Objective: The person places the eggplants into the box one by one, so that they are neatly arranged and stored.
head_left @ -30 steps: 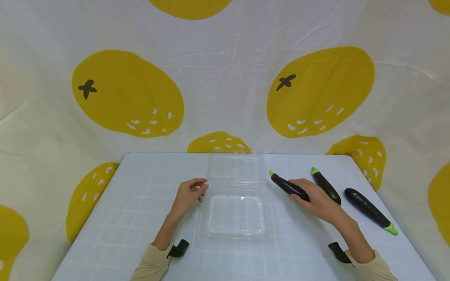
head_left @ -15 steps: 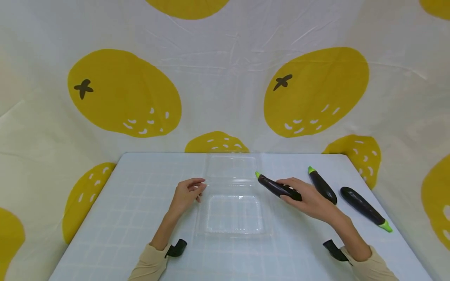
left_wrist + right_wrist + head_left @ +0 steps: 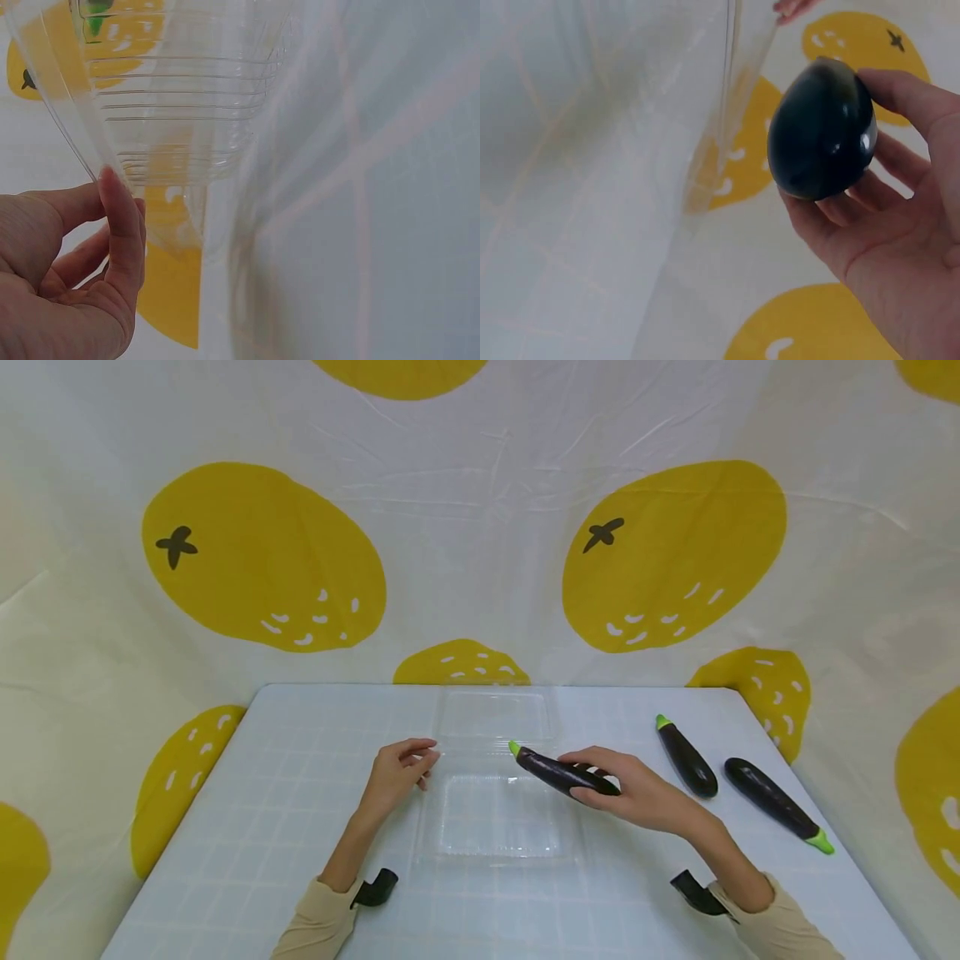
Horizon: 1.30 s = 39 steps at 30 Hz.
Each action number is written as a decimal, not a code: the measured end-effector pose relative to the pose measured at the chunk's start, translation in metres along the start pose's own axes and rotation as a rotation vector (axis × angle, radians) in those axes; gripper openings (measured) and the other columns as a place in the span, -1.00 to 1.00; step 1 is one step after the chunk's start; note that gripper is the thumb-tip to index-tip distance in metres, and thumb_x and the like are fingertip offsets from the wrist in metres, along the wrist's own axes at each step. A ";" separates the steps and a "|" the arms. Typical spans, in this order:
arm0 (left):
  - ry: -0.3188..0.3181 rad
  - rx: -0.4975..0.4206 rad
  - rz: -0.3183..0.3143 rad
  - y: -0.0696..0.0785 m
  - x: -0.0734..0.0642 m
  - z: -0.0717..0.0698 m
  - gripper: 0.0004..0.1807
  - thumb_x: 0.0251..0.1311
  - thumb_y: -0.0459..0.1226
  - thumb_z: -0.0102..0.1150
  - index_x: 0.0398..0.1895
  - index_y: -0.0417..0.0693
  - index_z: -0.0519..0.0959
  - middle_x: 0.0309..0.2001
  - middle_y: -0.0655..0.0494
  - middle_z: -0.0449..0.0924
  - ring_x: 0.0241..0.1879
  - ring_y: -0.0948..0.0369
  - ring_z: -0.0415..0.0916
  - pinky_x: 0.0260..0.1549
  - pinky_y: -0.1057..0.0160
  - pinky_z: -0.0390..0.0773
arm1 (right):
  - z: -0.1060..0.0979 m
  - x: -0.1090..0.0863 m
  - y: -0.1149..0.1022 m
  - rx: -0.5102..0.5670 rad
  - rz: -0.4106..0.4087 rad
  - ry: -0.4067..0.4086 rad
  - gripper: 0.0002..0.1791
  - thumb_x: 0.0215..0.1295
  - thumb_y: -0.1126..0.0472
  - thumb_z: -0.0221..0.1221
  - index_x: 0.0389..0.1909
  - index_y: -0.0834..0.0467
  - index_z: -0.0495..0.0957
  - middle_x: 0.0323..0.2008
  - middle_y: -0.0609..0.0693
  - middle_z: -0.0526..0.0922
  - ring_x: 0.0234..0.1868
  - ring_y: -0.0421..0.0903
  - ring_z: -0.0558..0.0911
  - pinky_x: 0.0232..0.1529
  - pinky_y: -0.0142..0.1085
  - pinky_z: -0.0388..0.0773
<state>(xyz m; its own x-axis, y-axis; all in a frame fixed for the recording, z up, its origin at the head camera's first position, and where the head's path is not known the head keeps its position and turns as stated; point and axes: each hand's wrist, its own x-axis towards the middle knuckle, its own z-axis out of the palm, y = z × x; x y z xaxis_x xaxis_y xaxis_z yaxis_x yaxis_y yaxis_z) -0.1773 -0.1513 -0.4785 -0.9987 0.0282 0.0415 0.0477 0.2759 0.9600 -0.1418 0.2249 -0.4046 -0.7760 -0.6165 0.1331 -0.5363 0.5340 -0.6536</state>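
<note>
My right hand (image 3: 633,789) holds a dark purple eggplant (image 3: 551,770) by its thick end, thumb on one side and fingers on the other. Its green stem end points to the upper left, over a clear plastic clamshell container (image 3: 498,860). The right wrist view shows the eggplant's rounded end (image 3: 821,131) close up between thumb and fingers. The container stands open, its lid (image 3: 495,714) folded back toward the wall. On the left, my left hand (image 3: 393,772) pinches the container's edge near the hinge; the left wrist view shows thumb and fingertip at that rim (image 3: 94,169).
Two more eggplants lie on the right of the table, one (image 3: 687,758) with its stem pointing away and another (image 3: 776,803) with its stem toward the near right. A pale checked cloth (image 3: 262,827) covers the table. A fruit-print curtain (image 3: 480,527) hangs behind.
My right hand has moved left with the eggplant, from beside the container to over it. My left hand has stayed at the container's edge.
</note>
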 end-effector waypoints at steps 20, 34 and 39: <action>-0.001 0.025 -0.001 -0.001 0.000 -0.001 -0.65 0.33 -0.31 0.36 0.11 -0.33 0.66 -0.23 -0.08 0.68 -0.61 0.15 0.55 -0.52 0.35 0.64 | 0.044 0.020 -0.009 0.084 -0.125 -0.121 -0.55 0.49 0.04 0.24 0.33 0.02 0.50 0.17 -0.15 0.60 0.02 -0.16 0.57 0.04 -0.24 0.58; -0.002 0.022 0.008 0.000 -0.002 -0.001 -0.66 0.31 -0.34 0.36 0.09 -0.35 0.66 -0.24 -0.09 0.69 -0.62 0.15 0.54 -0.53 0.37 0.63 | 0.071 0.026 -0.007 0.098 -0.158 -0.190 -0.56 0.52 0.09 0.21 0.32 0.11 0.49 0.20 -0.10 0.59 0.09 -0.13 0.56 0.16 -0.22 0.55; -0.008 0.012 0.011 -0.001 -0.001 -0.001 -0.66 0.31 -0.35 0.36 0.09 -0.37 0.65 -0.25 -0.10 0.68 -0.61 0.16 0.54 -0.54 0.36 0.63 | 0.078 0.028 -0.005 0.075 -0.156 -0.212 -0.56 0.53 0.09 0.19 0.34 0.11 0.48 0.22 -0.10 0.58 0.10 -0.18 0.54 0.16 -0.24 0.54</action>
<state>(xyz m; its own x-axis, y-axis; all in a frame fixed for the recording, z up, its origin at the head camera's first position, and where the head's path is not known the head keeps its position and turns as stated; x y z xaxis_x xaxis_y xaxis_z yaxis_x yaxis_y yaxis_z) -0.1768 -0.1523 -0.4793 -0.9980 0.0385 0.0495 0.0585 0.2866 0.9562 -0.1347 0.1601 -0.4553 -0.5949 -0.7995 0.0826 -0.6115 0.3835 -0.6921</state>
